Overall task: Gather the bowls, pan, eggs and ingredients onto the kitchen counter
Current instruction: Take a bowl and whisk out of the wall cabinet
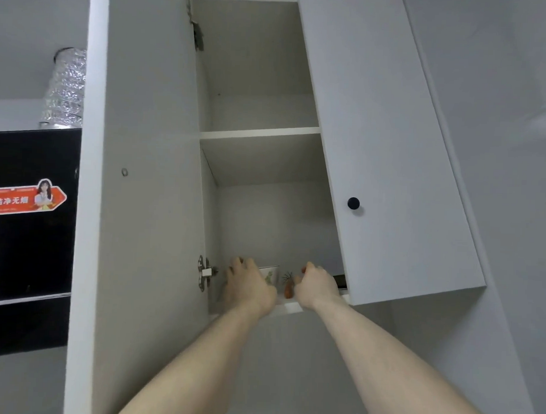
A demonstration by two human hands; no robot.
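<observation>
I look up into an open white wall cabinet (262,132). Both arms reach to its bottom shelf. My left hand (249,283) has its fingers curled over something on the shelf, beside a white cup or bowl with a green print (271,275); what it grips is hidden. My right hand (317,284) reaches in beside a small orange carrot with green leaves (288,288) and something dark (339,282) behind it. Its fingers are curled, and I cannot tell what they hold.
The left cabinet door (142,186) stands open toward me; the right door (390,180) with a black knob (353,203) is closed. The upper shelf shows nothing. A black range hood (29,229) with an orange sticker and a foil duct (65,88) are at left.
</observation>
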